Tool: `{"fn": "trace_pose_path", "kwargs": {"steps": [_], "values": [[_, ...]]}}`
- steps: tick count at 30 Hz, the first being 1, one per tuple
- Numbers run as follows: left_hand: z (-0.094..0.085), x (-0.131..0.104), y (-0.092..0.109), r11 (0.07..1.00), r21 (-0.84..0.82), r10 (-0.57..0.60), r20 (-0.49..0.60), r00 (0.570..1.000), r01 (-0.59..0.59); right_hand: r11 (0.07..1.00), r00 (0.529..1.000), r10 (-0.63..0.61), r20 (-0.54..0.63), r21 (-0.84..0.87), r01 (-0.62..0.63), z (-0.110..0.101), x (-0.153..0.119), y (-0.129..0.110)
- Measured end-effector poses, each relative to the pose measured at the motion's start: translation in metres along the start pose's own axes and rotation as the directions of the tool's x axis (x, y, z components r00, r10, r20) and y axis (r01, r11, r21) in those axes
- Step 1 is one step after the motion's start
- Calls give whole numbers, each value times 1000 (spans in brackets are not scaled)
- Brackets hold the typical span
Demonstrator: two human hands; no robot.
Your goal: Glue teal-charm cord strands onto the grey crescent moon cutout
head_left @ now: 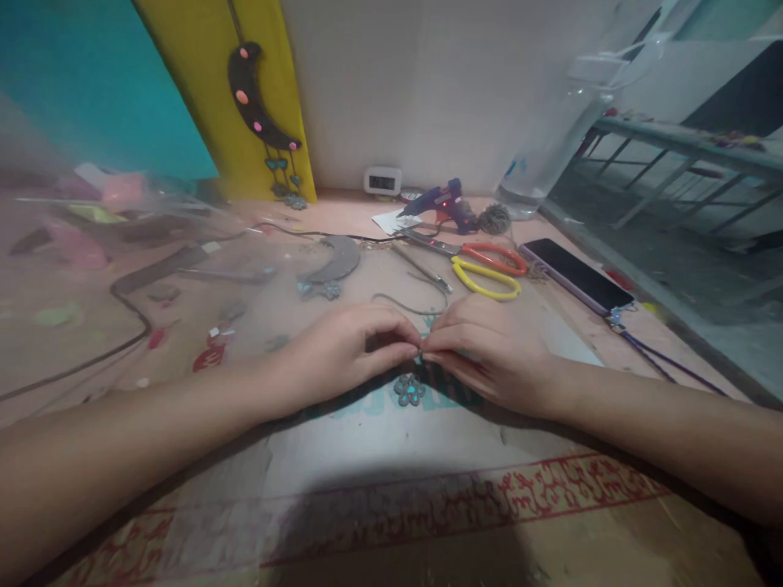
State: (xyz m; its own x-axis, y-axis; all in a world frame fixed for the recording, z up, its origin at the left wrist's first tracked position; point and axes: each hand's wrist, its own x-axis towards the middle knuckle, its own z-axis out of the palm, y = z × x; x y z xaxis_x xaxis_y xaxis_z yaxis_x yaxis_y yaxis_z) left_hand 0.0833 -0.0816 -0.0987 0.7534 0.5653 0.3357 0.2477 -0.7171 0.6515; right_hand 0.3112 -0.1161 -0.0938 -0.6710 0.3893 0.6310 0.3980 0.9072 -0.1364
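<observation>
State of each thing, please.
Left hand, fingertips pinched together
Right hand, fingertips pinched together
Grey-and-turquoise flower-shaped ornament, flat or hanging unclear
Lilac-edged black phone, screen dark
Orange-and-yellow-handled metal scissors, lying flat
Blue glue gun, red light showing
White rectangular clock, upright

Scissors (449, 247): smooth metal blades, plastic-looking handles. Behind the scissors, a glue gun (431, 202) of smooth plastic; to their right, a phone (578, 275) with a glossy, glass-like screen; to their left, a smooth, matt crescent (343, 259); in front, a flower ornament (409, 391), rough and cord-like in outline.
</observation>
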Motion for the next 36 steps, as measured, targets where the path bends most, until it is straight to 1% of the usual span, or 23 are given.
{"fn": "trace_pose_path", "kwargs": {"steps": [2,4,7,12,15,21,26,36], "values": [[-1,-1,-2,998,35,46,14,999,-46,1000,999,-13,31,-14,14,-1,-2,-4],[-1,-2,-5,997,53,59,26,998,-60,999,997,-28,65,-24,30,-1,-4,-7],[-1,-2,-7,998,52,45,38,998,-47,999,993,-22,113,-21,25,-1,-7,-12],[0,-3,-7,999,46,0,52,999,-2,1000,989,-9,150,-2,9,2,-8,-18],[1,-3,-8,999,48,10,75,997,-14,1000,986,-11,167,7,10,2,-8,-22],[3,-3,-10,996,73,43,87,995,-49,1000,969,-17,245,-18,22,1,-10,-28],[4,-3,-9,990,99,89,116,989,-101,999,961,-26,274,-11,30,2,-9,-28],[5,-4,-9,984,142,95,113,989,-111,998,950,-51,308,-25,62,3,-11,-26]]}}
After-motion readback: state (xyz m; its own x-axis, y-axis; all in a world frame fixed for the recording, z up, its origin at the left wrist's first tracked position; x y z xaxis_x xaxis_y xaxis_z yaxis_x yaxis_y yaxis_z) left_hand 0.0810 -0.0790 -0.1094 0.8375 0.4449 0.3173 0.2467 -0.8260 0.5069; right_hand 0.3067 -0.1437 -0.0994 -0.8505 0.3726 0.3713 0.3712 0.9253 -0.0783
